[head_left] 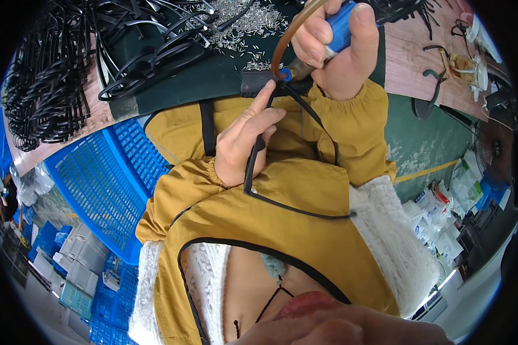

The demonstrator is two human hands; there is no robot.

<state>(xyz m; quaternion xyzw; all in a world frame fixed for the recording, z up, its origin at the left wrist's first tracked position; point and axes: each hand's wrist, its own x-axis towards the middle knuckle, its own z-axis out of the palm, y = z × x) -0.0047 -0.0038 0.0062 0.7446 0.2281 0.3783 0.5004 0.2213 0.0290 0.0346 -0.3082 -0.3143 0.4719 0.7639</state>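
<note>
My left hand point(240, 144) is closed round a black glasses frame point(248, 178) above my lap. One thin arm of the frame stretches right across my mustard apron point(293, 247), and the other end rises past my fingers to the table edge. My right hand point(348, 69) wraps round a blue hand-held air tool point(341, 27), raised over the table's front edge. A brown hose point(288, 41) curves down to the tool's lower end, near my left fingertips. The tool's far end is partly hidden among dark parts.
Black frame parts point(52, 86) lie heaped at left, with loose black temples point(155, 52) beside them. Small silver metal pieces point(247, 26) cover part of the dark mat point(155, 86). At right are dark glasses point(427, 103). A blue plastic basket point(101, 178) stands below the table's left side.
</note>
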